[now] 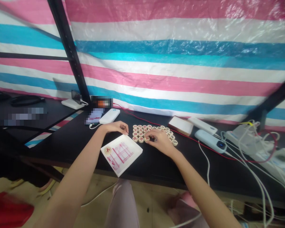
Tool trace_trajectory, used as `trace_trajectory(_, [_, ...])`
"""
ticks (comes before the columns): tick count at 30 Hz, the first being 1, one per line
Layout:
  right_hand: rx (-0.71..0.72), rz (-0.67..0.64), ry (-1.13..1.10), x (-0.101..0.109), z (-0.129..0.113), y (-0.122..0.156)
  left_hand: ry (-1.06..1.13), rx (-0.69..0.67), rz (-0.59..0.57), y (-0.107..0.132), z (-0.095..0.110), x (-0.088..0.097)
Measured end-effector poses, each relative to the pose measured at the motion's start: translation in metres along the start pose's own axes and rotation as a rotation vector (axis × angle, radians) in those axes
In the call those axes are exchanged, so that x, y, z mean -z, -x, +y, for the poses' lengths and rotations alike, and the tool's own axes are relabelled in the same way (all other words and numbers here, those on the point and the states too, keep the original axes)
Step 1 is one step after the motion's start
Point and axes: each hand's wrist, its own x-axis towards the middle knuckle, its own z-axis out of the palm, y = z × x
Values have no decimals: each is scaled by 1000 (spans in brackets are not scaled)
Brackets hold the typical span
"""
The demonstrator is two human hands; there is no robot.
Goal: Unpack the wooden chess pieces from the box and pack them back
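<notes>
A person's two bare arms reach over a black counter (156,164) whose near edge runs just below the hands. The left hand (116,127), fingers loosely curled and holding nothing, rests at the 12 o'clock corner of a folded white board (121,154) printed with red grid lines (it overhangs the counter's near edge). The right hand (159,141) lies with fingers narrowed on round, pale wooden game pieces (142,131) clustered in rows just at 1 o'clock of the board. Bare counter lies at 4 o'clock of the pieces. At 3 o'clock, smooth power banks (210,141) and tangled white cables (251,164) crowd the surface.
</notes>
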Motion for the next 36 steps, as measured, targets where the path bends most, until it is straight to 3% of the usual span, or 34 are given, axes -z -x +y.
trace_trajectory(10, [83, -20, -101, -8, 6, 0, 1, -9, 14, 0, -1, -1])
trace_trajectory(16, [48, 29, -187, -6, 3, 1, 17, -16, 12, 0, 0, -1])
trace_trajectory(21, [82, 109, -177, -7, -29, 1, 36, -38, 0, 0, -1, -2])
trace_trajectory(24, [190, -10, -118, -19, -62, -5, 19, -70, -6, -1, -1, -2])
trace_trajectory(29, [356, -234, 182, -51, -107, -31, 0, -109, -32, -2, -3, -1])
trace_trajectory(32, [402, -232, 290, -68, -112, -42, -9, -103, -27, -3, -5, -1])
trace_trajectory(36, [358, -174, 268, -77, -107, -44, -15, -103, -32, -4, -7, 0])
